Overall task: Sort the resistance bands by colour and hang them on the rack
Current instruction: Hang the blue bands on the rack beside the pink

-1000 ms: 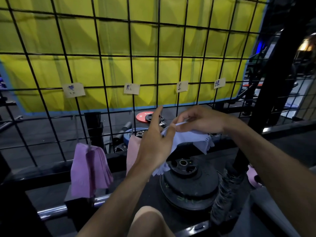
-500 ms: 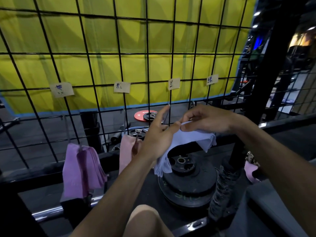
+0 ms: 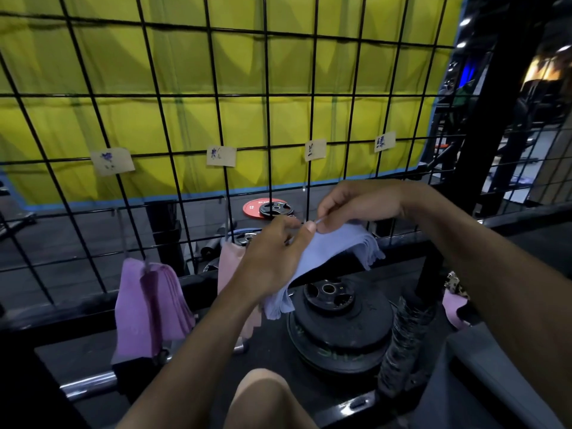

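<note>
Both hands hold one bunch of blue bands (image 3: 337, 249) in front of the wire rack (image 3: 198, 97). The left hand (image 3: 272, 258) is curled round the bunch from below. The right hand (image 3: 356, 205) pinches the top edge between thumb and finger, so neither grip is loose. The bunch runs long-ways from low on the left to high on the right, with its loose ends hanging past both hands.

The hook (image 3: 305, 205) for it looks like the thin one just behind and above the fingers, under the third paper label (image 3: 315, 149). The right hand is nearer to it, so I think it will lift the top edge up and over (only a short way to go).

Counting: four paper labels on the rack, one purple bunch (image 3: 148, 305) hanging at the left, one pink bunch (image 3: 230, 267) hanging next to it, one blue bunch in the hands. Something pink (image 3: 453, 308) lies low at the right, half hidden. A stack of weight plates (image 3: 340, 323) sits below the hands.
</note>
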### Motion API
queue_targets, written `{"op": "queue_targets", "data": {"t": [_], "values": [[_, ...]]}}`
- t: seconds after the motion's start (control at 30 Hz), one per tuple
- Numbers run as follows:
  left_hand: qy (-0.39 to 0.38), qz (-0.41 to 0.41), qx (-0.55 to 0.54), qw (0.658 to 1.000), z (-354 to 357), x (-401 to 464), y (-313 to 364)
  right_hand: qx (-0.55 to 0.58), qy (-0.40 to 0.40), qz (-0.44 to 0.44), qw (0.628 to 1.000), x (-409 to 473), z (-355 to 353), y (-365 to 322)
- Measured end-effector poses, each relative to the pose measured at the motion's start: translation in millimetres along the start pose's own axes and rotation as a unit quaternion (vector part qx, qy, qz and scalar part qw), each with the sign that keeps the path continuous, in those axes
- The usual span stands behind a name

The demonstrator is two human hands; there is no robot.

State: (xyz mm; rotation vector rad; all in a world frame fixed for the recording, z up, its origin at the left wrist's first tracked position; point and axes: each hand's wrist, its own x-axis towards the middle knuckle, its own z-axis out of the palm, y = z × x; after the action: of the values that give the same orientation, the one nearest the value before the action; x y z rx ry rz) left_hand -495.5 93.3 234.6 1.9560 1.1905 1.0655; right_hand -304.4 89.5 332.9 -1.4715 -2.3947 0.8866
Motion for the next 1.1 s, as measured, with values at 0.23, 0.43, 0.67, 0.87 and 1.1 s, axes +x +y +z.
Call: {"op": "queue_targets", "data": {"t": [0.23, 0.43, 0.67, 0.87, 1.1], "values": [[-0.058, -0.025, 0.049, 0.997, -8.8, -5.2, 4.4, 0.064, -0.011, 0.0, 0.998, 4.2, -7.8, 2.8], [0.006, -0.071, -0.125, 0.99, -3.3, -1.2, 1.6, 0.111, 0.036, 0.029, 0.993, 9.4, -7.4, 6.1], [0.11, -0.057, -0.172, 0.977, 2.6, 9.4, 2.9, 0.068, 0.114, 0.05, 0.99, 25.1, -2.0, 7.1], [0.141, 0.003, -0.036, 0.989, 3.4, 9.3, 0.4, 0.045, 0.144, 0.047, 0.987, 31.5, 4.9, 13.2], [0.149, 0.023, 0.044, 0.988, 4.2, 9.6, 3.6, 0.029, 0.148, 0.051, 0.987, 33.0, 6.9, 18.5]]}}
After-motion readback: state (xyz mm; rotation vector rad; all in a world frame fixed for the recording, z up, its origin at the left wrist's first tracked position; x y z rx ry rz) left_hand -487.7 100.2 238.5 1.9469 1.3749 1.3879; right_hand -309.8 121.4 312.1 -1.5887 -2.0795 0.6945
